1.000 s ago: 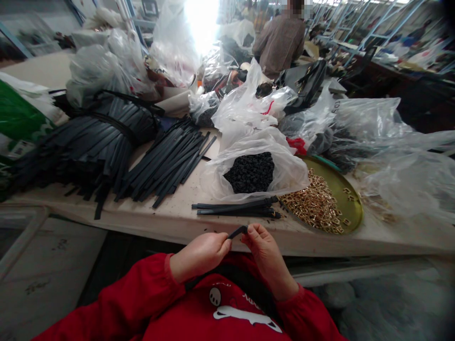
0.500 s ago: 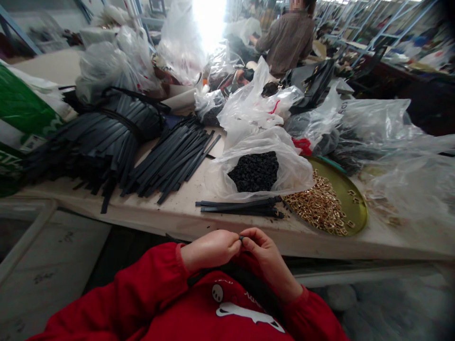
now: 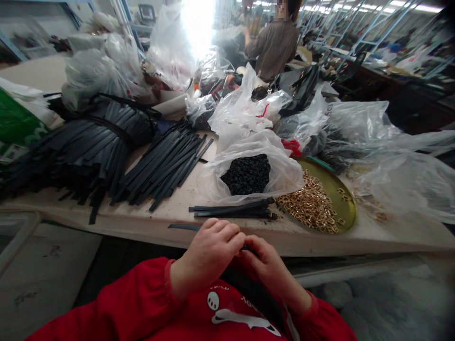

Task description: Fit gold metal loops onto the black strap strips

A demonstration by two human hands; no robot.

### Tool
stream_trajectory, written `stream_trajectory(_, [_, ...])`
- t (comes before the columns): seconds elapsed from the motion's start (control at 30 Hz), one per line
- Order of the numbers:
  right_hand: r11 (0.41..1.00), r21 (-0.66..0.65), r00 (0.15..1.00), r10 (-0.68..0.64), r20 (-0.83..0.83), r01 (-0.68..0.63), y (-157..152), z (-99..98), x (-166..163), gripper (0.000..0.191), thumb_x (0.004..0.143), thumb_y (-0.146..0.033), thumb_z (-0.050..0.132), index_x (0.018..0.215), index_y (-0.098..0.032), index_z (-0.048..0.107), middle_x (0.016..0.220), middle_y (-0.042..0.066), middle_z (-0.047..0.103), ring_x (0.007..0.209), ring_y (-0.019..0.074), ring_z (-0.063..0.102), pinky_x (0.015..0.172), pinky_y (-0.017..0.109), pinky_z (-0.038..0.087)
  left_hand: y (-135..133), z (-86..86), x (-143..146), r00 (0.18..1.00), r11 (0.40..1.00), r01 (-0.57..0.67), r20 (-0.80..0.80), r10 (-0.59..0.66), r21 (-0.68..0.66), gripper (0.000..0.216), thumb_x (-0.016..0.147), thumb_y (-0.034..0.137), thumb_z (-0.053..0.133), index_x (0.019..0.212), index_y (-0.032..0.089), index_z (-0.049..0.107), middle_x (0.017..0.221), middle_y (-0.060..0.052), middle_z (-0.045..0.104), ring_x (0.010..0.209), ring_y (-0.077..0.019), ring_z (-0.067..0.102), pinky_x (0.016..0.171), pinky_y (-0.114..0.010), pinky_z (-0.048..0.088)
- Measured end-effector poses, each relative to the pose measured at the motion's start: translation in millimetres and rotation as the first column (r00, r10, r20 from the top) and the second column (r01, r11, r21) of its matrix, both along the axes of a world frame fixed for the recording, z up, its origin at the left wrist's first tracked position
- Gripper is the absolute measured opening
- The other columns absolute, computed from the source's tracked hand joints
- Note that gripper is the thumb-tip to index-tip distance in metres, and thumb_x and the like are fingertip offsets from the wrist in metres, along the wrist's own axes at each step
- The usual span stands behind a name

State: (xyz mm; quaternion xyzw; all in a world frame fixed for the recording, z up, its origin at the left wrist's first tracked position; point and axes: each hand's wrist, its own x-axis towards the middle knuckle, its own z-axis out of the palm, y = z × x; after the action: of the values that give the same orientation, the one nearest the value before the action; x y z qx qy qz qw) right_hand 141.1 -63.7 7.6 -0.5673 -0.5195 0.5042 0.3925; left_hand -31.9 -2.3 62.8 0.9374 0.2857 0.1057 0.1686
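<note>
A black strap (image 3: pixel 185 227) sticks out leftward from under the left hand (image 3: pixel 209 248), at the worktop (image 3: pixel 149 222) edge. Both hands are closed on it, the right hand (image 3: pixel 265 260) touching the left. Just beyond lie more finished straps (image 3: pixel 232 210) beside a tray of gold buckles (image 3: pixel 313 206).

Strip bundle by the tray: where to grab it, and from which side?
Judging by its pose, take the strip bundle near mid-length, from above, fingers closing front to back across its width. It lies flat, left to right, near the table edge. The bag crowds its far side, the tray its right end; the hands sit just in front.
</note>
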Motion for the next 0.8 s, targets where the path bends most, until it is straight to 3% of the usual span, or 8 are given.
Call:
stream_trajectory(0.1, [0.978, -0.055, 0.911, -0.207, -0.356, 0.201, -0.9, 11.8, -2.4, 0.014, 0.081, -0.032, 0.054, 0.092, -0.024, 0.056, 0.086, 0.001, 0.067, 0.083, 0.0167, 0.059, 0.079, 0.031, 0.043, -3.4, 14.9, 1.5, 0.972, 0.99, -0.141, 0.188, 0.144, -0.027, 0.024, 0.088, 0.029, 0.038, 0.079, 0.019, 0.058, 0.087, -0.006, 0.062, 0.085, -0.0193, 0.054, 0.082, -0.033, 0.036])
stream_trajectory(0.17, [0.957, -0.129, 0.804, -0.288, -0.52, 0.259, -1.6, 16.0, -11.7, 0.015, 0.081, -0.034, 0.055, 0.093, -0.025, 0.055, 0.093, 0.001, 0.067, 0.087, 0.0165, 0.06, 0.081, 0.031, 0.044, -6.6, 10.1, 9.2, 0.967, 0.963, -0.145, 0.175, 0.187, -0.227, 0.024, 0.087, 0.032, 0.04, 0.077, 0.018, 0.056, 0.08, -0.006, 0.061, 0.075, -0.0179, 0.055, 0.072, -0.029, 0.04])
stream_trajectory(0.27, [0.937, -0.242, 0.669, -0.349, -0.656, 0.251, -3.5, 13.4, -30.2, 0.021, 0.079, -0.036, 0.057, 0.098, -0.027, 0.054, 0.102, 0.0, 0.065, 0.082, 0.015, 0.061, 0.073, 0.028, 0.047, -10.5, -8.4, 24.0, 0.964, 0.828, -0.08, 0.168, 0.206, -0.555, 0.025, 0.088, 0.031, 0.035, 0.084, 0.017, 0.055, 0.082, -0.004, 0.062, 0.07, -0.0151, 0.055, 0.063, -0.024, 0.04])
stream_trajectory(0.37, [0.924, -0.231, 0.656, -0.38, -0.652, 0.306, -4.2, 4.8, -38.1, 0.025, 0.077, -0.034, 0.06, 0.1, -0.028, 0.053, 0.096, -0.001, 0.067, 0.078, 0.0132, 0.06, 0.073, 0.027, 0.046, -12.4, -20.9, 20.3, 0.957, 0.746, -0.056, 0.178, 0.231, -0.664, 0.031, 0.09, 0.03, 0.028, 0.084, 0.016, 0.055, 0.082, -0.004, 0.061, 0.07, -0.0138, 0.054, 0.062, -0.021, 0.04])
stream_trajectory(0.5, [0.849, -0.153, 0.693, -0.505, -0.514, 0.506, 1.2, -3.2, -25.5, 0.017, 0.076, -0.033, 0.062, 0.088, -0.021, 0.059, 0.083, 0.0, 0.067, 0.083, 0.0135, 0.058, 0.081, 0.025, 0.041, -14.6, -27.3, -23.1, 0.99, 0.757, -0.131, -0.051, 0.128, -0.641, 0.03, 0.086, 0.029, 0.033, 0.069, 0.017, 0.054, 0.066, 0.0, 0.057, 0.061, -0.0125, 0.05, 0.055, -0.02, 0.035])
stream_trajectory(0.57, [0.824, -0.157, 0.673, -0.541, -0.505, 0.544, 3.6, -5.0, -20.8, 0.019, 0.073, -0.033, 0.064, 0.087, -0.022, 0.059, 0.082, -0.001, 0.065, 0.083, 0.0136, 0.057, 0.082, 0.026, 0.041, -16.2, -30.1, -45.7, 0.986, 0.722, -0.168, -0.121, 0.116, -0.671, 0.028, 0.084, 0.026, 0.033, 0.07, 0.017, 0.056, 0.068, 0.001, 0.058, 0.062, -0.0124, 0.05, 0.056, -0.02, 0.035])
stream_trajectory(0.7, [0.928, -0.207, 0.773, -0.372, -0.513, 0.31, -2.6, -8.2, -35.2, 0.035, 0.071, -0.038, 0.064, 0.103, -0.024, 0.059, 0.093, 0.001, 0.062, 0.086, 0.0153, 0.057, 0.08, 0.027, 0.043, -19.2, -29.8, -58.3, 0.973, 0.585, -0.219, -0.126, 0.196, -0.781, 0.027, 0.08, 0.019, 0.03, 0.082, 0.016, 0.057, 0.07, 0.001, 0.059, 0.063, -0.0132, 0.053, 0.058, -0.02, 0.038])
stream_trajectory(0.8, [0.983, -0.175, 0.866, -0.139, -0.48, 0.062, -13.4, -10.4, -52.0, 0.036, 0.073, -0.037, 0.062, 0.106, -0.023, 0.058, 0.09, 0.001, 0.061, 0.081, 0.0142, 0.056, 0.072, 0.025, 0.044, -20.0, -24.9, -43.6, 0.97, 0.564, -0.199, -0.078, 0.232, -0.801, 0.026, 0.077, 0.018, 0.03, 0.082, 0.016, 0.056, 0.071, 0.0, 0.058, 0.064, -0.0137, 0.052, 0.059, -0.021, 0.039])
